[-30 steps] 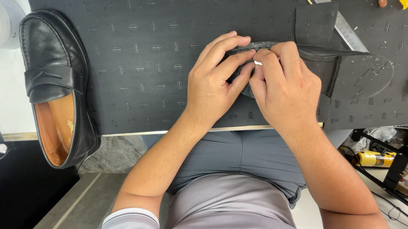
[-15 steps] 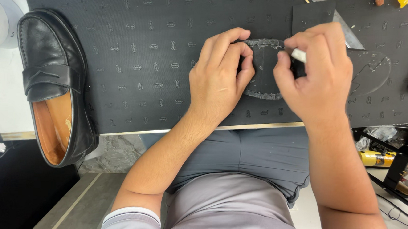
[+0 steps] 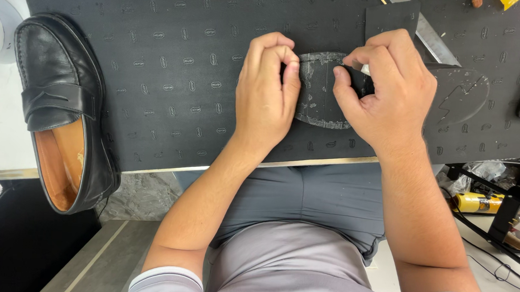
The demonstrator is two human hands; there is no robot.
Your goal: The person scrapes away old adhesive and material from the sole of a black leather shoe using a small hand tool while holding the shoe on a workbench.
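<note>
A dark heel-shaped rubber piece (image 3: 320, 92) lies on a large black patterned rubber sheet (image 3: 174, 68) across my lap. My left hand (image 3: 269, 92) has its fingers curled and presses on the piece's left edge. My right hand (image 3: 389, 94) covers the piece's right side and pinches a small white marking tool (image 3: 366, 68) against it. The tool's tip is hidden by my fingers.
A black leather loafer (image 3: 63, 110) lies on the sheet's left edge. A metal ruler (image 3: 426, 33), a small square rubber offcut (image 3: 391, 19) and a cut-out outline (image 3: 462, 92) sit behind and right of my right hand. A yellow bottle (image 3: 479, 201) rests lower right.
My right hand lifted up and to the right off the piece, then came back down onto its right edge. My left hand stayed on the left edge.
</note>
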